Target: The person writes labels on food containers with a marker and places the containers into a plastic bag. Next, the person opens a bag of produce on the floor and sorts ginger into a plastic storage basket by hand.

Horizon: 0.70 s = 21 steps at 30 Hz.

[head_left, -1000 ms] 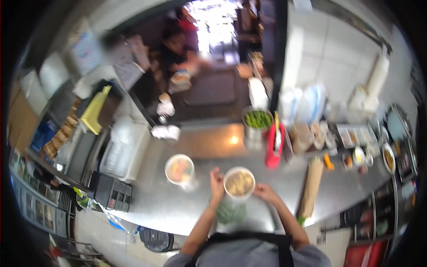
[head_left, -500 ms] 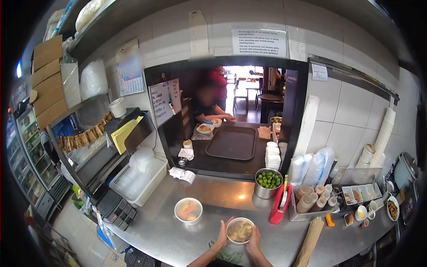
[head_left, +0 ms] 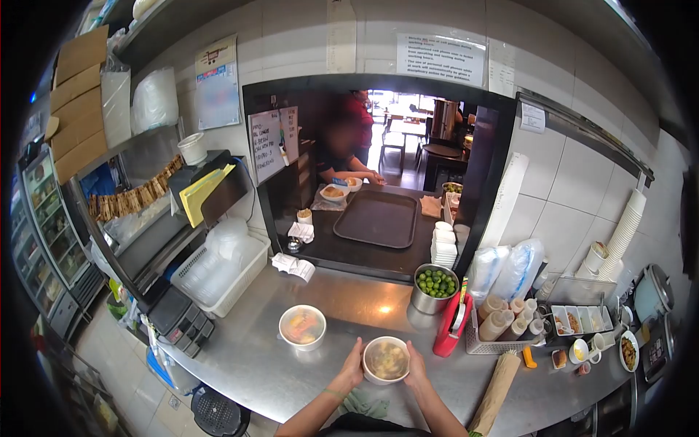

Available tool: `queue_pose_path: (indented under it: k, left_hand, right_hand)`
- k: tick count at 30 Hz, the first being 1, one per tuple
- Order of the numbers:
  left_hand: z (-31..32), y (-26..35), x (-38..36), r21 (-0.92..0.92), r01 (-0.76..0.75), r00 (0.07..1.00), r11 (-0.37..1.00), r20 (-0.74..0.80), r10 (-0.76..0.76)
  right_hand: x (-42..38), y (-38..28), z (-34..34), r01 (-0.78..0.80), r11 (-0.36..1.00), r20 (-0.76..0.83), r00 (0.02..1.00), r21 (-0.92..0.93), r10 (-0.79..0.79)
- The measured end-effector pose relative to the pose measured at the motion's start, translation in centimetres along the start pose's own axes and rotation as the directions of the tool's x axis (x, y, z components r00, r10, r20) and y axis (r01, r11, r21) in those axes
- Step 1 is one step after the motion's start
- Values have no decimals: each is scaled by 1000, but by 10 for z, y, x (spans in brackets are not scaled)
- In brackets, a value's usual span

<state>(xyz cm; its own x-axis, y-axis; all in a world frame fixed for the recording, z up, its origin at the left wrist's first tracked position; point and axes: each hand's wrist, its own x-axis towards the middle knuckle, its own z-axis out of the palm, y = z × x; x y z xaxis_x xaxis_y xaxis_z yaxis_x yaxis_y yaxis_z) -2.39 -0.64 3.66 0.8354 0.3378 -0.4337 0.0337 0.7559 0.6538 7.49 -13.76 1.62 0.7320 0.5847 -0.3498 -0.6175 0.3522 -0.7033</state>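
Note:
My left hand [head_left: 352,366] and my right hand [head_left: 417,365] are cupped around opposite sides of a white takeout bowl [head_left: 386,375] on the steel counter. Through its clear top I see pale brownish food pieces; the bowl stands upright. To its left, apart from my hands, is a second white bowl [head_left: 302,344] with a clear lid and orange and yellow food inside. A green cloth [head_left: 364,402] lies on the counter just below my hands, partly behind my forearms.
A red tape dispenser [head_left: 453,328] and a metal pot of green citrus fruits [head_left: 437,285] stand beyond my right hand. Squeeze bottles fill a basket [head_left: 499,348]. A dark tray [head_left: 376,218] lies in the pass-through, where a person leans at the far side.
My hands have moved further up along the bowl's sides, and my left fingers now wrap closer to it. The camera view has shifted slightly. Both bowls keep their places on the counter.

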Motion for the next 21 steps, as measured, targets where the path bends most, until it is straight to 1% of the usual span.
queue_pose_path:
  k: [3,4,7,8,9,10,11,12,13,14,15,16,17,18,20,21]
  left_hand:
    - [-9,-11,13,-48,-48,997,998,-67,44]
    - [-10,-15,16,-94,-65,994,993,-90,57]
    - [-23,-40,39,-267,-213,975,940,-122,186]
    - [-6,-34,25,-199,-284,950,938,-189,248]
    - [-8,-45,29,-77,-383,908,921,-215,360]
    - [-15,-54,41,34,-491,845,870,-223,486]
    - [-20,-62,46,142,-584,774,799,-200,601]
    - [-13,-57,36,35,-564,815,825,-139,563]
    - [-12,-48,26,-73,-529,848,846,-85,523]
    - [-33,-45,38,-69,-530,848,845,-56,527]
    - [-51,-43,50,-69,-540,842,839,-36,539]
    - [-43,-30,39,222,-592,773,775,-119,624]
    - [-22,-12,21,496,-579,671,647,-160,724]
    - [1,-2,8,565,-621,637,543,-40,770]
    - [43,12,-6,654,-693,546,305,199,814]
    - [59,11,-1,618,-654,690,436,251,679]
  right_hand:
    - [8,2,-1,-3,1000,106,994,-14,4]
    - [7,0,2,3,998,110,994,-55,3]
    - [41,9,-12,-2,984,105,994,-178,21]
    - [56,5,-8,-36,971,184,980,-236,81]
    - [53,3,-17,-64,967,203,972,-248,116]
    - [50,1,-14,-9,974,187,981,-228,53]
    - [47,-1,-11,47,977,159,987,-206,-14]
    - [39,-3,-8,265,886,58,963,-381,-263]
    - [29,-10,-7,398,715,0,873,-575,-487]
    - [15,-22,-11,516,595,-48,729,-616,-682]
    - [3,-31,-15,593,444,-68,547,-672,-834]
    - [-5,-40,-24,524,388,-172,413,-758,-894]
    - [-13,-49,-35,439,338,-241,262,-833,-935]
    - [-19,-56,-43,338,297,-278,105,-893,-955]
    - [-2,-54,-71,254,538,-466,295,-804,-835]
    - [12,-56,-83,206,638,-541,379,-742,-751]
